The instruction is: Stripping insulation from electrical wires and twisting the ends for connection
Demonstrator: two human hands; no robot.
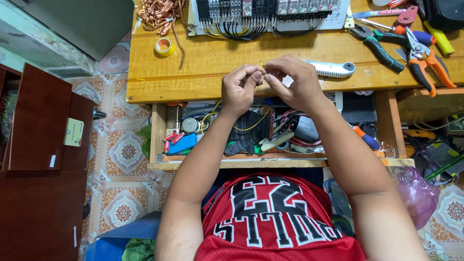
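A thin yellow wire [261, 65] is pinched between the fingertips of both hands, held above the front edge of the wooden workbench [203, 67]. The left hand [240, 87] and right hand [293, 82] are drawn together, fingertips nearly meeting, each clamped on the wire. The wire's lower run loops down below the bench edge toward the open drawer [270, 140], which is crowded with tools and cables. Just beyond the right hand on the bench lies a grey utility knife [333, 69]. Farther back on the bench sits a white panel of wired terminal blocks [270, 14]. At the bench's far right lie pliers and cutters [406, 48]; at its far left, a roll of yellow tape [164, 47] and a tangle of copper wire [157, 13].
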